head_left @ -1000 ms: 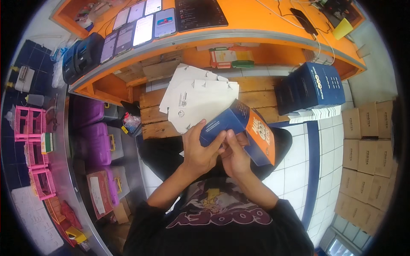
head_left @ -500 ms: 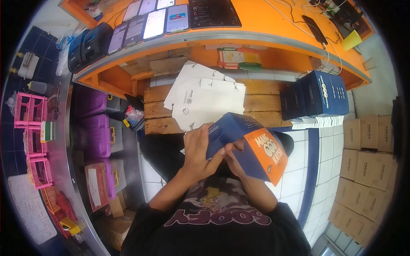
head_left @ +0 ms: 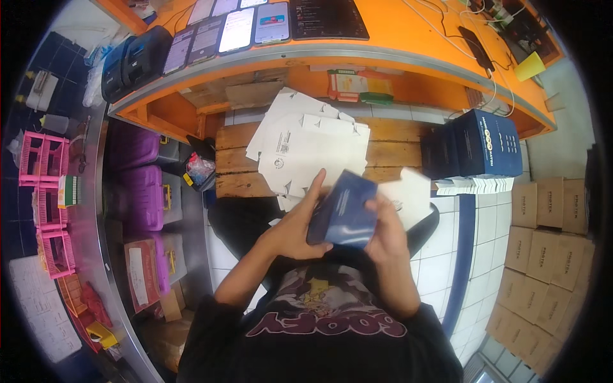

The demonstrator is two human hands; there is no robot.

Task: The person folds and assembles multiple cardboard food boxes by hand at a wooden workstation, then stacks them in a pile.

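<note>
A partly folded blue cardboard box (head_left: 352,207) is held above my lap, with its white inner flap (head_left: 412,196) sticking out to the right, slightly blurred. My left hand (head_left: 295,230) grips the box's left side, thumb low along its near edge and the index finger stretched up beside it. On the right side, my right hand (head_left: 388,233) has its fingers closed on the cardboard where the white flap begins. Just beyond lie flat white box blanks (head_left: 313,150), overlapping on a wooden bench (head_left: 396,150). To the right stands a stack of dark blue folded cartons (head_left: 488,143).
Ahead is an orange counter (head_left: 408,25) with several phones (head_left: 236,30), a tablet (head_left: 329,19) and a yellow cup (head_left: 529,66). Purple-lidded bins (head_left: 150,198) fill the left shelf. Brown cartons (head_left: 543,255) are piled at right.
The box has turned in my hands: its orange printed panel has gone from view, and a blue side and white flap show now. My right hand has moved to the box's right side.
</note>
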